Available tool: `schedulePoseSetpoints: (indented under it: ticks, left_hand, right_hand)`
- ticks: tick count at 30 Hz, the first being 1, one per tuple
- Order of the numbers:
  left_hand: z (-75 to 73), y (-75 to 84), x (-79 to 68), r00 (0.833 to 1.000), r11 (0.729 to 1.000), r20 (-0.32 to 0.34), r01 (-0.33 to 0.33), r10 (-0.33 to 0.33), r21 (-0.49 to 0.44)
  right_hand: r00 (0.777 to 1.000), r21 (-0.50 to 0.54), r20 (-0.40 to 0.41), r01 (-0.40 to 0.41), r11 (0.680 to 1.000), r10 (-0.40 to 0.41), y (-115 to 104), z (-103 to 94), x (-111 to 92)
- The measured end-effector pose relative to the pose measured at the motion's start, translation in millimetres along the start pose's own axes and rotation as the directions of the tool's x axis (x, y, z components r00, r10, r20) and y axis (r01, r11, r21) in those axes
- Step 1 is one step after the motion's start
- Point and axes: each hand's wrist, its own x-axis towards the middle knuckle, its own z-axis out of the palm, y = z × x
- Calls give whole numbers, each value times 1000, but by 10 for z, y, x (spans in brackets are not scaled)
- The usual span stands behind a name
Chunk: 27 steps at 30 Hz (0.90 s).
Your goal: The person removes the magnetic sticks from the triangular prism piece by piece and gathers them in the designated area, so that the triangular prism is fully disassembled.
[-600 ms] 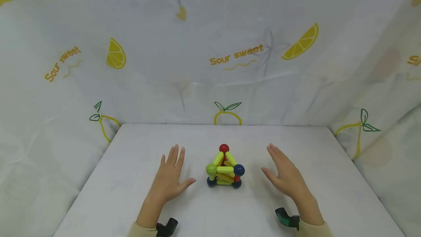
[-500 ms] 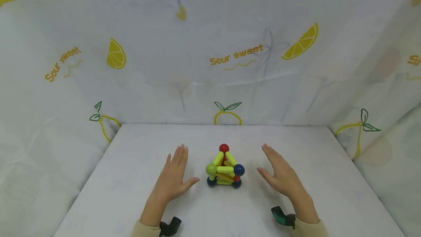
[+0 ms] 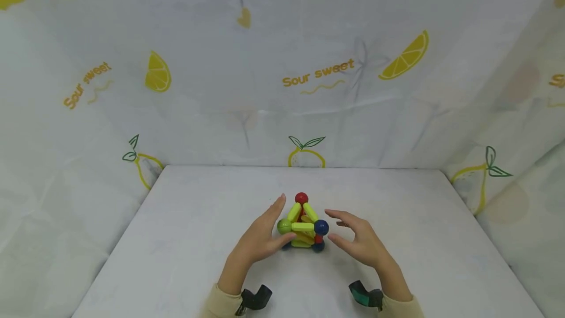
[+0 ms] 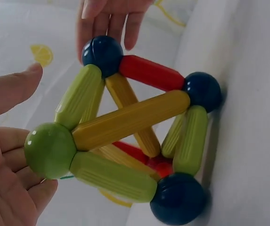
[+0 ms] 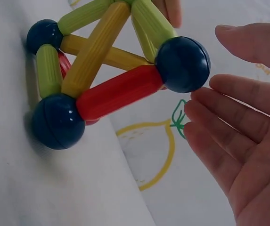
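A prism-shaped frame of magnetic rods and balls (image 3: 302,227) stands on the white table. Rods of lime, yellow and red join its balls. My left hand (image 3: 261,240) is at its left side, thumb spread from the straight fingers. In the left wrist view those fingers (image 4: 12,153) reach beside the green ball (image 4: 50,150), the thumb held apart from it. On the other side, my right hand (image 3: 363,242) faces the upper dark blue ball (image 5: 183,64). Its fingertips (image 5: 201,96) come right up near that ball, with the thumb extended above them.
The white table (image 3: 198,195) extends around the frame. Behind it hangs a pale cloth (image 3: 212,87) with lemon prints, which also covers both sides. A black camera mount sits on the left wrist (image 3: 257,298) and another on the right wrist (image 3: 365,296).
Both hands have moved inward toward the frame, the left to the right and the right to the left. Their palms have turned to face it. The frame has stayed in place.
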Motion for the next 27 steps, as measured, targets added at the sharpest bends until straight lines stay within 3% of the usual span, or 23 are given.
schedulePoseSetpoints:
  ticks: [8, 12, 27]
  left_hand:
    - [156, 40, 74, 997, 977, -27, -71, 67, -201]
    - [194, 25, 72, 997, 974, -49, -74, 65, -216]
    - [288, -72, 64, 998, 956, -61, -11, -7, -294]
  right_hand:
    - [998, 175, -46, 44, 984, -37, -5, 184, 5]
    - [997, 192, -70, 40, 981, -27, -15, 239, 19]
    - [996, 263, -31, -70, 962, 81, -8, 258, 43]
